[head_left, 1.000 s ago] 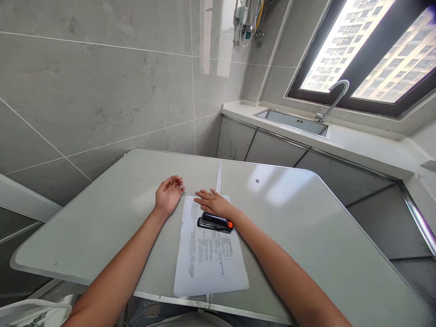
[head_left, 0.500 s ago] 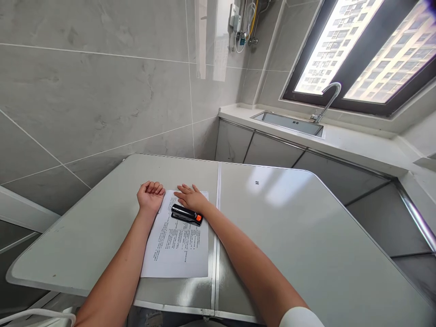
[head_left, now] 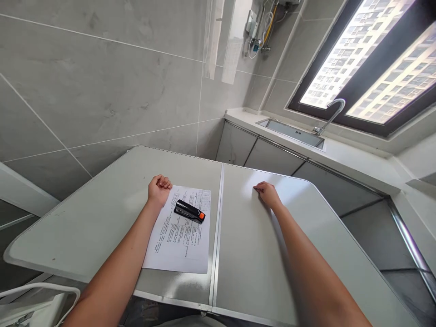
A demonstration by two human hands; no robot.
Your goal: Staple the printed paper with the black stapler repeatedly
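My left hand [head_left: 160, 189] rests in a loose fist at the upper left edge of a stack of printed paper [head_left: 177, 260], with nothing showing in it. On the paper lies a black stapler [head_left: 190, 211] with an orange end, and neither hand touches it. Over on the right half of the table, my right hand [head_left: 268, 194] has its fingertips pinched together at the tabletop. A tiny dark piece, which looks like staples [head_left: 255, 187], shows at those fingertips, partly covered by them.
The pale folding table [head_left: 252, 272] has a metal seam [head_left: 216, 236] down its middle. Behind it run a counter [head_left: 354, 165] with a sink [head_left: 293, 131] and a tap [head_left: 335, 113]. A tiled wall [head_left: 102, 91] stands at the left, and a white tubular frame [head_left: 44, 287] at lower left.
My right hand has left the paper beside the stapler and moved right across the seam to the small dark staples, fingers now pinched. My left hand stays curled by the paper. The view has tilted slightly.
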